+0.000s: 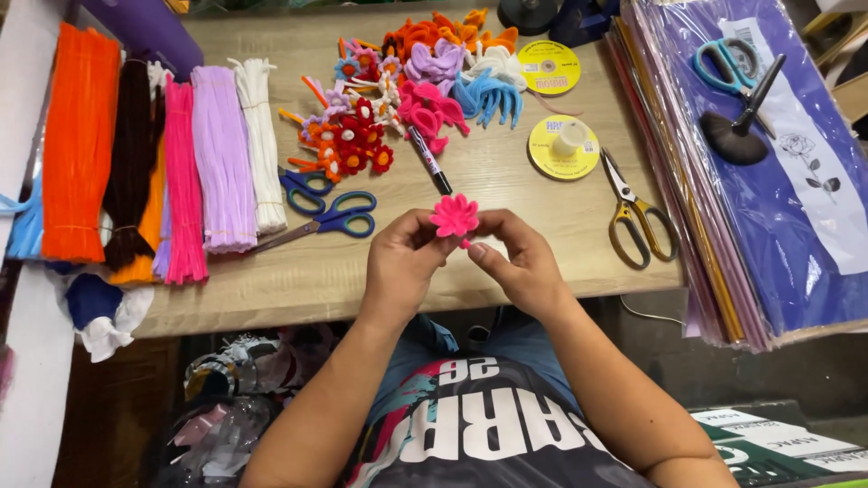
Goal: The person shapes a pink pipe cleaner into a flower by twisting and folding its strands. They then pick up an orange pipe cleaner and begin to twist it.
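Here, seen from above the person's own hands:

Held thing: a hot-pink pipe-cleaner flower (454, 216), raised just above the near edge of the tabletop (506, 172), petals facing up toward the camera.
Left hand (404, 263): grip pinched on the flower's left side and underside, fingertips touching the petals.
Right hand (520, 262): grip closed on the short pink stem that pokes down and to the right below the bloom.
Key relation: the flower sits between the two hands, at their fingertips; its stem axis runs down-right into the right hand, so that hand is nearer the stem and the left nearer the bloom.
Just beyond the hands: blue-handled scissors (336, 218) to the left, a black marker (430, 161) straight ahead, yellow-handled scissors (635, 213) to the right.
Further back: a heap of finished pipe-cleaner flowers (398, 99) and two yellow wire spools (563, 145).
Far left: bundles of pipe cleaners (172, 163) in orange, brown, pink, lilac and white, lying side by side.
Far right: a stack of coloured wrapping sheets (768, 226), with teal scissors and a black brush on top.
Surface: pale wood-grain tabletop.
Room: cluttered workspace, bags underneath the tabletop.
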